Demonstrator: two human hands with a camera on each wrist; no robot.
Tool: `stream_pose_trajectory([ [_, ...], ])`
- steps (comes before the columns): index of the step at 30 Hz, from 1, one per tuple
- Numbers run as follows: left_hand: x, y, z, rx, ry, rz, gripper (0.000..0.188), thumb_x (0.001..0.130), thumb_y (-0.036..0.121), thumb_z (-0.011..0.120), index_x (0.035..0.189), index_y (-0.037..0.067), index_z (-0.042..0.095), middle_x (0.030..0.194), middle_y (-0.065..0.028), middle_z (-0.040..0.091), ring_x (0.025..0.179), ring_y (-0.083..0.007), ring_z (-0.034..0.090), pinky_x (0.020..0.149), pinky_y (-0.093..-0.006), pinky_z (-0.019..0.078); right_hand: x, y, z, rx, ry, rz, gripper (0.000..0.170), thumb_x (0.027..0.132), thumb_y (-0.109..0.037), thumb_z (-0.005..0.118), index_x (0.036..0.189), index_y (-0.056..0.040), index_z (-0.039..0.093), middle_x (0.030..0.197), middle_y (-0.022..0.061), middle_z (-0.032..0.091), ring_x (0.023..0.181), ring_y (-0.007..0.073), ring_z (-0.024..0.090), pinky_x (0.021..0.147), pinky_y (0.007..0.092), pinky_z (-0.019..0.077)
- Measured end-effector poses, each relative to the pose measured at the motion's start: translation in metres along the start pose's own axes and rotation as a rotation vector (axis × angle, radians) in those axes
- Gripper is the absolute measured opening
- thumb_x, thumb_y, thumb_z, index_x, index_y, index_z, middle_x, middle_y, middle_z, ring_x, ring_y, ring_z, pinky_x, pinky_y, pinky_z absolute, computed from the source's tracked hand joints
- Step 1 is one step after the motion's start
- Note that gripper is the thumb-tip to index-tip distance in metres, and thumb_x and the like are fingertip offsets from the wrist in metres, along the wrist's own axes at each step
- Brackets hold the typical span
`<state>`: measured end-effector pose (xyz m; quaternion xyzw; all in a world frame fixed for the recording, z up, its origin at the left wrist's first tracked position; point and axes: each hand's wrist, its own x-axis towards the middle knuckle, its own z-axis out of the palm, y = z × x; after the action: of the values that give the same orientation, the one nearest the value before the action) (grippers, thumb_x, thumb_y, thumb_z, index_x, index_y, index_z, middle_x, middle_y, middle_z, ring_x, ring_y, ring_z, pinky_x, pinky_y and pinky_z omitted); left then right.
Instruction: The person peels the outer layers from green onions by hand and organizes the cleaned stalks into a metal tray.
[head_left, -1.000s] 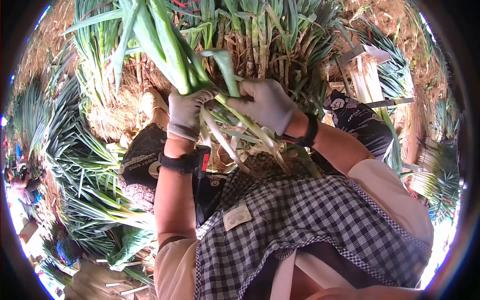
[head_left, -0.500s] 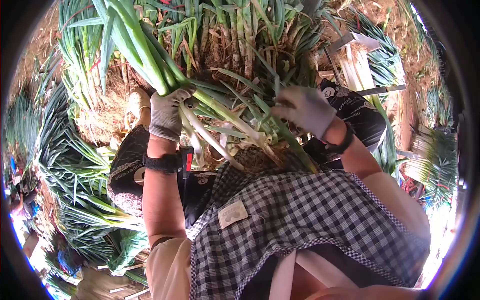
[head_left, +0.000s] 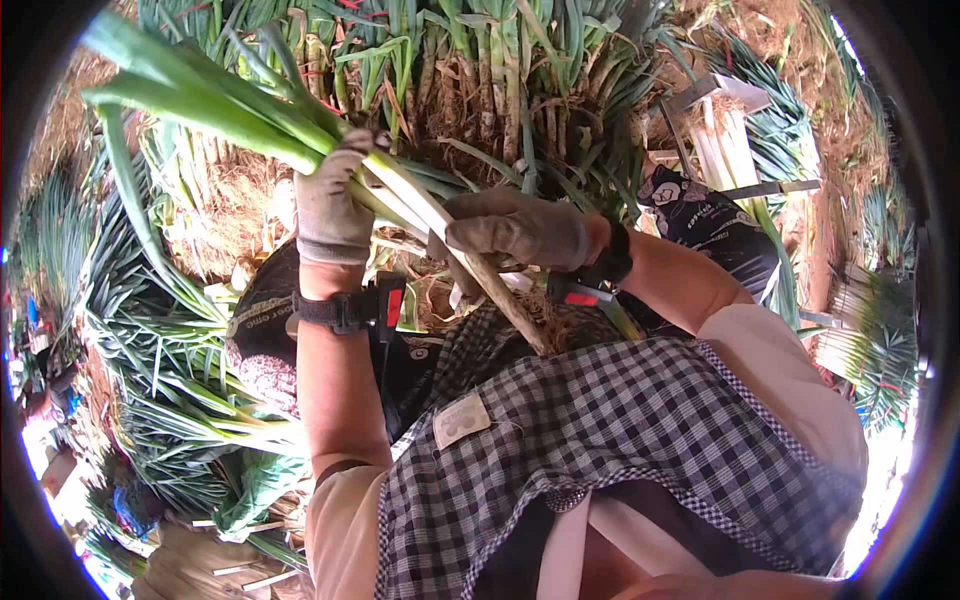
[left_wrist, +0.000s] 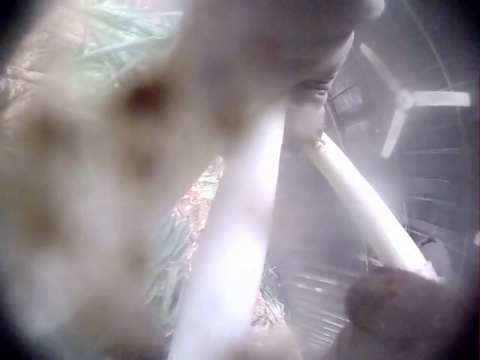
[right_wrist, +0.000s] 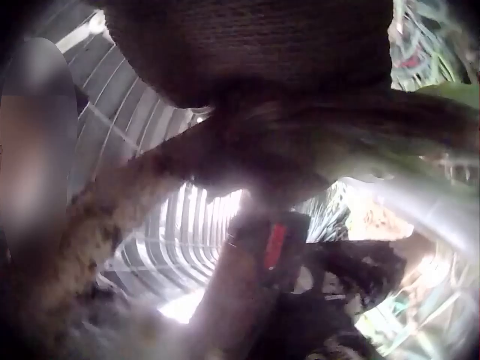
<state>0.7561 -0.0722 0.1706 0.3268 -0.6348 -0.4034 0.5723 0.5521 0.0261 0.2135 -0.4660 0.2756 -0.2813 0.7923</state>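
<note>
In the head view the gloved left hand [head_left: 335, 205] grips a few green onions [head_left: 230, 115] where the green leaves meet the pale stalks, leaves pointing to the upper left. The gloved right hand [head_left: 520, 230] holds one stalk [head_left: 500, 298] lower down, its brown roots by the checked apron. In the left wrist view a white stalk [left_wrist: 236, 225] and a second stalk [left_wrist: 367, 202] run down from the blurred glove. The right wrist view shows the dark glove [right_wrist: 255, 52] around a stalk with a brown, dirty lower part [right_wrist: 112, 217].
Upright bundles of onions [head_left: 490, 80] stand behind the hands. More onions lie in a heap [head_left: 170, 370] at the left. At the right are a metal-framed stand [head_left: 690, 95] with white-stalked onions and a further bundle [head_left: 845, 350]. The checked apron [head_left: 600, 420] covers the lap.
The right hand let go of a leaf, swung out to the right, and came back onto a stalk. The left hand has turned, swinging the leaves further left.
</note>
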Motion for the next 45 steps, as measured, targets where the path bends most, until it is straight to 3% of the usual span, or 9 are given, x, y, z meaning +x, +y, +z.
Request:
stream_pose_trajectory([
  [7, 0.004, 0.000, -0.011, -0.505, 0.268, -0.588, 0.022, 0.085, 0.011, 0.052, 0.100, 0.000, 0.063, 0.101, -0.0111, 0.063, 0.089, -0.0196, 0.058, 0.081, -0.0289, 0.0456, -0.032, 0.024, -0.010, -0.709, 0.141, -0.154, 0.056, 0.097, -0.053, 0.036, 0.094, -0.0028, 0.060, 0.067, 0.0100, 0.059, 0.055, 0.0180, 0.057, 0.055, 0.0330, 0.0476],
  [20, -0.004, -0.055, -0.091, -0.285, 0.626, -0.667, 0.016, 0.087, 0.022, 0.058, 0.091, 0.008, 0.063, 0.072, -0.0033, 0.055, 0.063, -0.0170, 0.051, 0.061, -0.0295, 0.0428, -0.178, -0.001, 0.038, -1.046, 0.540, 0.420, 0.025, 0.088, -0.024, 0.055, 0.086, -0.0014, 0.065, 0.065, 0.0165, 0.059, 0.063, 0.0261, 0.061, 0.060, 0.0393, 0.0456],
  [23, 0.005, -0.047, -0.102, -0.326, 0.729, -0.617, 0.016, 0.086, 0.021, 0.057, 0.084, 0.006, 0.063, 0.066, -0.0050, 0.056, 0.061, -0.0177, 0.052, 0.060, -0.0282, 0.0421, -0.243, -0.001, 0.010, -1.246, 0.631, 0.096, 0.024, 0.087, -0.025, 0.055, 0.082, -0.0035, 0.063, 0.073, 0.0085, 0.062, 0.058, 0.0235, 0.058, 0.056, 0.0363, 0.0451],
  [26, 0.007, -0.041, -0.082, -0.473, 0.783, -0.617, 0.016, 0.082, 0.020, 0.064, 0.084, 0.005, 0.064, 0.059, -0.0040, 0.053, 0.049, -0.0177, 0.049, 0.049, -0.0316, 0.0423, -0.265, -0.033, 0.009, -0.320, 1.019, -0.229, 0.020, 0.091, -0.022, 0.051, 0.090, -0.0042, 0.060, 0.082, 0.0018, 0.060, 0.073, 0.0199, 0.057, 0.064, 0.0319, 0.0458],
  [32, 0.015, -0.010, -0.044, -0.326, 0.787, -0.590, 0.010, 0.077, 0.009, 0.070, 0.072, 0.001, 0.065, 0.062, -0.0051, 0.058, 0.049, -0.0154, 0.053, 0.046, -0.0295, 0.0438, -0.128, -0.025, 0.008, -2.051, 0.433, 0.057, 0.034, 0.081, -0.024, 0.064, 0.106, -0.0018, 0.062, 0.102, 0.0159, 0.061, 0.100, 0.0295, 0.057, 0.085, 0.0365, 0.0436],
  [35, 0.011, -0.033, -0.038, -0.272, 0.740, -0.537, 0.008, 0.077, 0.007, 0.068, 0.074, 0.000, 0.065, 0.064, -0.0036, 0.059, 0.051, -0.0145, 0.054, 0.047, -0.0268, 0.0439, -0.081, -0.045, 0.029, -1.284, 0.717, 0.206, 0.041, 0.082, -0.030, 0.065, 0.112, -0.0024, 0.061, 0.103, 0.0160, 0.062, 0.103, 0.0291, 0.058, 0.085, 0.0387, 0.0447],
  [38, 0.013, -0.025, -0.025, -0.457, 0.643, -0.450, 0.011, 0.080, 0.009, 0.066, 0.082, -0.001, 0.062, 0.069, -0.0058, 0.061, 0.054, -0.0158, 0.057, 0.048, -0.0284, 0.0462, -0.034, -0.042, 0.028, -1.845, 0.746, -0.664, 0.042, 0.083, -0.032, 0.065, 0.113, -0.0024, 0.060, 0.094, 0.0133, 0.065, 0.084, 0.0268, 0.063, 0.069, 0.0383, 0.0483],
  [40, 0.017, 0.005, -0.023, -0.361, 0.631, -0.546, 0.011, 0.081, 0.009, 0.065, 0.081, -0.001, 0.061, 0.068, -0.0065, 0.060, 0.054, -0.0175, 0.058, 0.047, -0.0291, 0.0466, -0.015, -0.035, 0.025, -1.286, 0.528, 0.232, 0.038, 0.085, -0.028, 0.065, 0.112, -0.0031, 0.059, 0.079, 0.0061, 0.064, 0.063, 0.0174, 0.060, 0.055, 0.0325, 0.0466],
  [45, 0.013, -0.005, -0.032, -0.335, 0.653, -0.534, 0.012, 0.079, 0.010, 0.065, 0.083, 0.000, 0.061, 0.069, -0.0069, 0.060, 0.057, -0.0170, 0.058, 0.050, -0.0302, 0.0465, -0.030, -0.028, 0.033, -0.662, 0.571, 0.235, 0.026, 0.087, -0.020, 0.061, 0.109, -0.0060, 0.061, 0.070, -0.0016, 0.056, 0.058, 0.0072, 0.052, 0.050, 0.0246, 0.0409],
])
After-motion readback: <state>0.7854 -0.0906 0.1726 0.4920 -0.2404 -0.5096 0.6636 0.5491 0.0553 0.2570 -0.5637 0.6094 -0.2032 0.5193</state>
